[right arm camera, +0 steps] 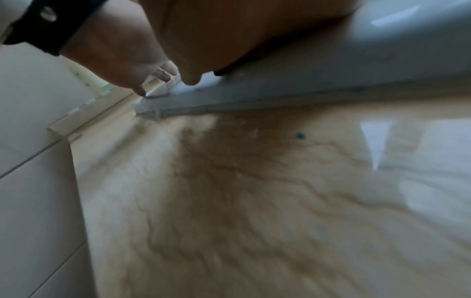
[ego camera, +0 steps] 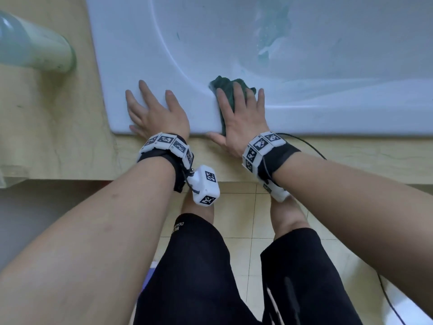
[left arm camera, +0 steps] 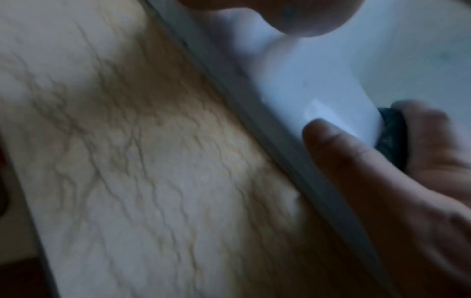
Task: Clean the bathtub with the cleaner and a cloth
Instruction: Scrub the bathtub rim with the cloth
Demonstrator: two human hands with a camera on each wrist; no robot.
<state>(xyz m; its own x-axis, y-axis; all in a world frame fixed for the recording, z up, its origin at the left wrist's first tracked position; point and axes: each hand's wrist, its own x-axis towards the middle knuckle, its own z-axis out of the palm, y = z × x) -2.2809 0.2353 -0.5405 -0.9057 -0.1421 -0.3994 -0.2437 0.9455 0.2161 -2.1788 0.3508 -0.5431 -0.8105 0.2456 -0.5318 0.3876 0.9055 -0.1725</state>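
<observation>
Bracing flat with spread left hand [ego camera: 156, 111] on glossy white bathtub rim [ego camera: 351, 118]. Pressing crumpled dark-green cloth [ego camera: 228, 90] under straight-fingered right hand [ego camera: 242, 118] at rim's inner curve. Likely handling soft, light, sliding easily; best gripping by bunched middle.

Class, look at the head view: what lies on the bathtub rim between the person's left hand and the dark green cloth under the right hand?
Nothing: between the left hand and the cloth the bathtub rim is bare white, as the head view shows.
</observation>
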